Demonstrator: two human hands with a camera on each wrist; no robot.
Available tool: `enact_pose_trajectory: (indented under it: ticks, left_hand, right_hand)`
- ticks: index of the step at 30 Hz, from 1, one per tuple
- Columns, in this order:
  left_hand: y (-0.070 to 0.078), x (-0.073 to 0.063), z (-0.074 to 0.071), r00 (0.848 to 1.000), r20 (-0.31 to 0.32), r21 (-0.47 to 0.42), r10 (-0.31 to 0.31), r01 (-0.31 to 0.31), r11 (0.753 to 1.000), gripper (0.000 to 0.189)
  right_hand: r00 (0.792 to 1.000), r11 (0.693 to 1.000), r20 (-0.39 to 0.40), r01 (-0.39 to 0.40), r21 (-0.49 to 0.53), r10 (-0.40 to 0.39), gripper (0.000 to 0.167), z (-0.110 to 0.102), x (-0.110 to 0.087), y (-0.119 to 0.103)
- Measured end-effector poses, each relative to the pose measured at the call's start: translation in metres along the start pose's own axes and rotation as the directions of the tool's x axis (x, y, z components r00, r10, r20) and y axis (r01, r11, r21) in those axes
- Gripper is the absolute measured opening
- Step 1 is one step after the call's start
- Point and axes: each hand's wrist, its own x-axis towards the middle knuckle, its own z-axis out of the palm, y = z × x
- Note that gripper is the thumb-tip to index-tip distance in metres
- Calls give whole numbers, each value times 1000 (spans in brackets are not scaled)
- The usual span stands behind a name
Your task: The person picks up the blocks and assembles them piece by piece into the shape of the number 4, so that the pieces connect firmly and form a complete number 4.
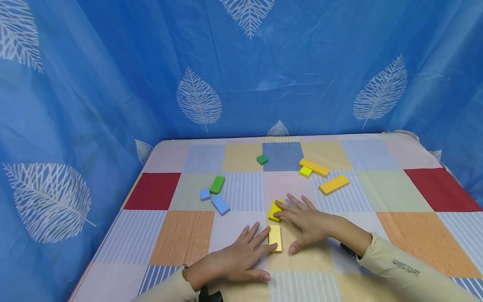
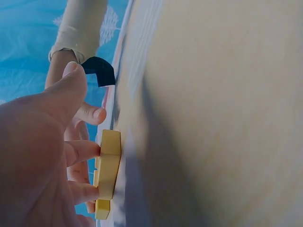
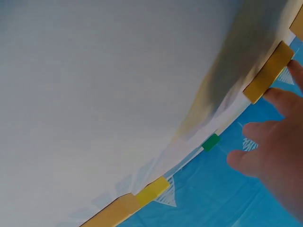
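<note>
In the head view two rectangular blocks lie one behind the other between my hands. My left hand (image 1: 241, 258) has its fingers spread, and two fingertips touch the pale yellow block (image 1: 274, 239), also seen in the left wrist view (image 2: 110, 165). The left thumb stretches out to the side over the cloth. Fingers of my right hand (image 1: 307, 222) rest on the brighter yellow block (image 1: 273, 209) just beyond, partly covering it. Its thumb points down toward the cloth, away from both blocks. Seen from the right wrist, two fingertips meet the side of this yellow block (image 3: 269, 73).
To the left lie a green block (image 1: 217, 184), a small blue block (image 1: 205, 194) and a longer blue block (image 1: 220, 204). A dark green block (image 1: 262, 159) sits farther back. Two orange-yellow blocks (image 1: 334, 185) and a small yellow block (image 1: 305, 171) lie right. Patchwork cloth (image 1: 407, 230) covers the table.
</note>
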Motion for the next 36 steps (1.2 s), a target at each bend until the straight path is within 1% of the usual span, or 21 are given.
enact_pose_trajectory:
  ticks: [9,16,19,23,28,36]
  left_hand:
    - [3,-4,0,1000,3,-3,-1,1,1000,64]
    - [4,-4,1,1000,16,-37,-8,8,999,65]
    - [4,-4,1,1000,10,-39,-9,9,999,64]
    - [4,-4,3,1000,-2,-35,-11,11,999,64]
    - [5,-5,4,1000,-2,-31,-16,16,999,66]
    - [7,-5,5,999,-33,20,12,-11,1000,65]
  right_hand:
    - [997,997,24,78,-10,-77,91,0,-3,-1]
    - [993,993,36,114,-2,-114,92,2,-5,1]
    - [991,992,33,128,-1,-128,92,2,-6,1]
    - [990,990,27,141,-7,-141,92,3,-6,2]
    - [989,989,28,146,-6,-146,93,3,-6,1]
    - [990,990,23,142,-1,-142,94,4,-8,1]
